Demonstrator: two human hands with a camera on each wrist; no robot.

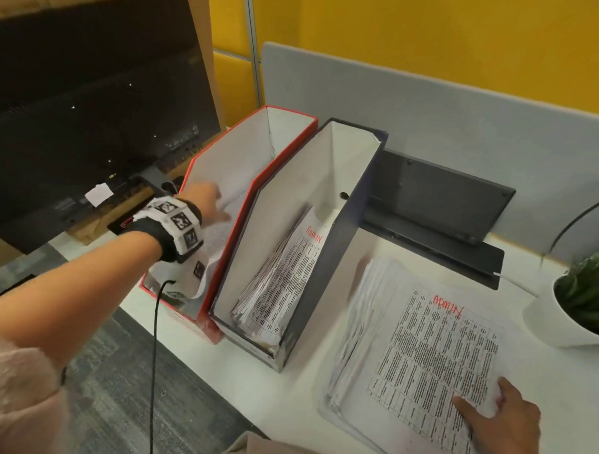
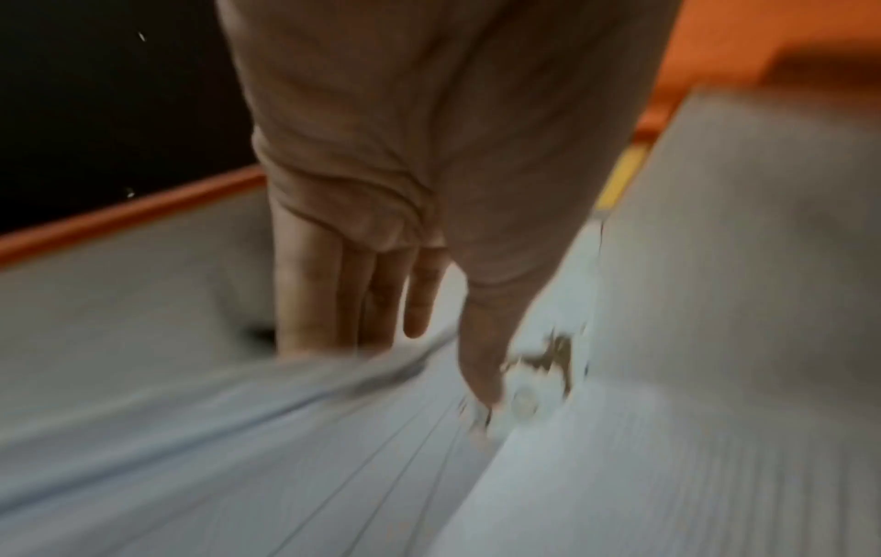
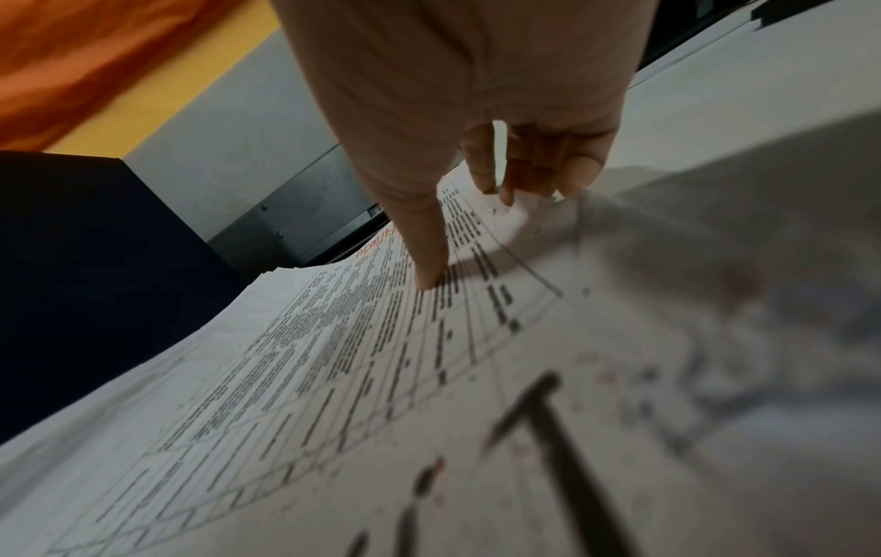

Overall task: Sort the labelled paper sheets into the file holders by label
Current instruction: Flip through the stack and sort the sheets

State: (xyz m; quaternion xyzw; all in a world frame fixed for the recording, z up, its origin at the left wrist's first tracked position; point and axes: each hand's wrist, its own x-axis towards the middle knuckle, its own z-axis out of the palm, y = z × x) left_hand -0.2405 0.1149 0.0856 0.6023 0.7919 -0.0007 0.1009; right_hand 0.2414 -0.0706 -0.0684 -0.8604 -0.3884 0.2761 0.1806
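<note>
Left hand, fingers straight, reaching into red holder holding sheets; blue holder keeping ADMIN sheets. Right hand lying flat on counter stack; wrist view showing thumb pressing.

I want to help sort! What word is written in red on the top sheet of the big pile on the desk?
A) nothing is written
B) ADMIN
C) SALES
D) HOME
B: the top sheet of the pile under the right hand has ADMIN in red at its head, matching the red ADMIN on the sheets standing in the dark blue file holder.
</note>
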